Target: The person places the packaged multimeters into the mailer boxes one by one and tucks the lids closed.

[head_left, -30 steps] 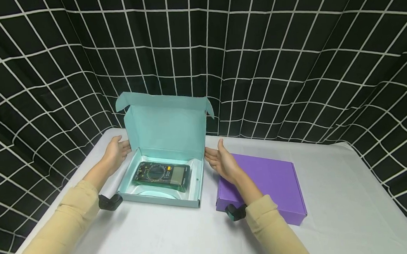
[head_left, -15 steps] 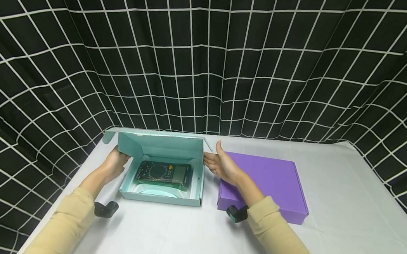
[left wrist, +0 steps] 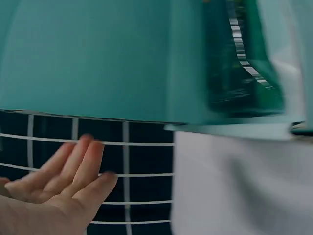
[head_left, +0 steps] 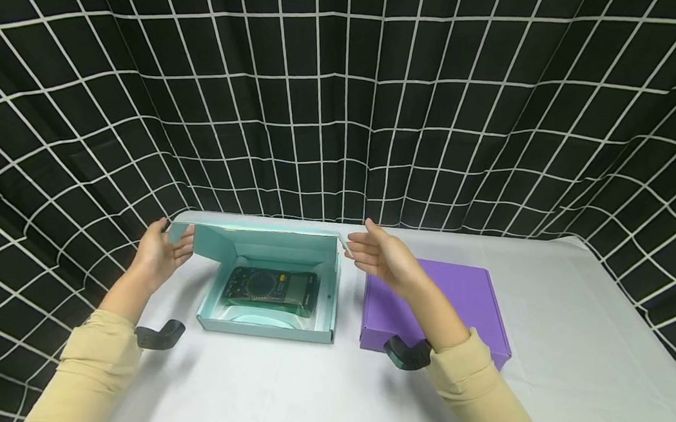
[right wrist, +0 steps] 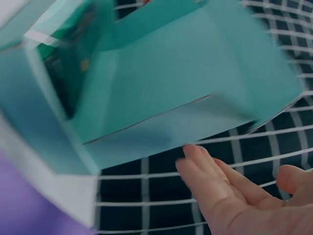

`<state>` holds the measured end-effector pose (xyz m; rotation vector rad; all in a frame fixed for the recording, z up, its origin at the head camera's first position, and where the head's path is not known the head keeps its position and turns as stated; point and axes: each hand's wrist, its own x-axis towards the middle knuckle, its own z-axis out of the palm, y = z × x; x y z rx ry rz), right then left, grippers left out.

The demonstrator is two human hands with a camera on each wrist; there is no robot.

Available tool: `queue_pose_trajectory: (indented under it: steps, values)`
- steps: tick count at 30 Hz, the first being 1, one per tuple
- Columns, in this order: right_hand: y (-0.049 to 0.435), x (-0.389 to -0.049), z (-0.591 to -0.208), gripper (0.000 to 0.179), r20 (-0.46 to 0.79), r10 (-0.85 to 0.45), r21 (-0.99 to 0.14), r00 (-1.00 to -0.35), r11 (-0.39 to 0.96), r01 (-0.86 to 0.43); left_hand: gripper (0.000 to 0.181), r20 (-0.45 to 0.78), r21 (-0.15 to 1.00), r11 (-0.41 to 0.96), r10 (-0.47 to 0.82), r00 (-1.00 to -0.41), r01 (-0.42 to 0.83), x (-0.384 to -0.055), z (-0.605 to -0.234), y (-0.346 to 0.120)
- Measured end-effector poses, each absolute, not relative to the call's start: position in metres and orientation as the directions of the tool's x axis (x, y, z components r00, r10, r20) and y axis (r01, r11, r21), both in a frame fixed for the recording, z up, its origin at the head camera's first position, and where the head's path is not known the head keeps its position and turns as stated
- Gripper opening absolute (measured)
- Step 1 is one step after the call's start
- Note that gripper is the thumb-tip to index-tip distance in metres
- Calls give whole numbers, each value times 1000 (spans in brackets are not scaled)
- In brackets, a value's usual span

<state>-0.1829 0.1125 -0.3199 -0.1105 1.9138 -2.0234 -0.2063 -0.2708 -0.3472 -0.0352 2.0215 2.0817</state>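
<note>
A teal cardboard box stands on the white table with its lid tilted forward over it, partly lowered. Inside lies a black multimeter with a dial and display, under clear film. My left hand is beside the lid's left flap, fingers extended. On the other side, my right hand holds its straight fingers at the lid's right corner, thumb up. The left wrist view shows the left fingers below the lid's edge, and in the right wrist view the right fingertips are close to the lid's side flap.
A closed purple box lies to the right, partly under my right forearm. A black curtain with a white grid hangs behind the white-covered table.
The lid has swung from upright to leaning forward over the box. My left hand has moved outward to the left, and my right hand slightly right. The multimeter has stayed in place.
</note>
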Motion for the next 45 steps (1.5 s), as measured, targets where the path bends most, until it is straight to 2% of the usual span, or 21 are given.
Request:
queue_pose_trajectory:
  steps: [5,12,18,22,27,35,39,45]
  values:
    - [107,-170,-304,69,-175,-331,-981,-927,-23,193,87,-157,982,138,204,-966,-131,-200,-338,-276]
    - [98,-162,-312,72,-184,-365,-982,-913,29,186,91,-170,976,170,200,-965,-136,-191,-346,-276]
    - [95,-152,-323,72,-169,-368,-986,-914,69,154,91,-119,965,256,236,-964,-57,-182,-359,-283]
    - [93,-143,-332,73,-152,-358,-985,-921,131,112,83,-54,977,214,301,-952,12,-179,-369,-290]
    - [94,-137,-345,74,-148,-345,-984,-927,143,104,62,-16,986,162,348,-937,43,-175,-379,-295]
    - [94,-130,-360,73,-144,-329,-983,-933,159,96,56,45,999,-32,462,-886,34,-169,-393,-295]
    - [94,-127,-367,70,-136,-303,-976,-943,205,76,55,28,999,24,422,-906,41,-165,-404,-295]
    - [94,-123,-374,69,-132,-319,-968,-939,247,52,71,-21,988,149,355,-935,35,-160,-413,-294]
